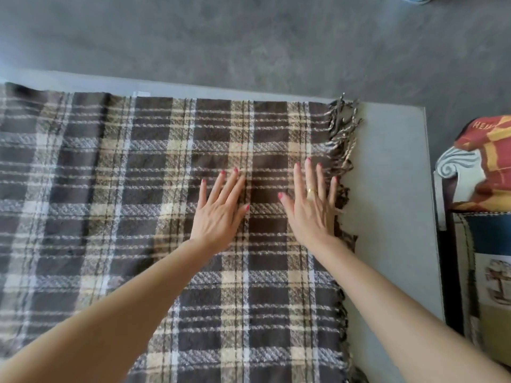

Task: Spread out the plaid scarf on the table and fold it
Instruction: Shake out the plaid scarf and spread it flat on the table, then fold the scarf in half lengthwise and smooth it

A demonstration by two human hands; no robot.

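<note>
The plaid scarf [138, 189] lies flat on the counter [392, 175]. Our left hand [218, 214] and right hand [311, 205] press on it near the fringe [343, 134], fingers [297, 178] spread, holding nothing. It seems soft and light; we would take the fringed corners.

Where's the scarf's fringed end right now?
In the head view, the fringe lies on the right, on the bare grey table, just beyond the right hand pressing the plaid scarf.

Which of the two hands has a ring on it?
The right hand, flat on the plaid scarf beside its fringe, wears a gold ring. The left hand shows none.
</note>
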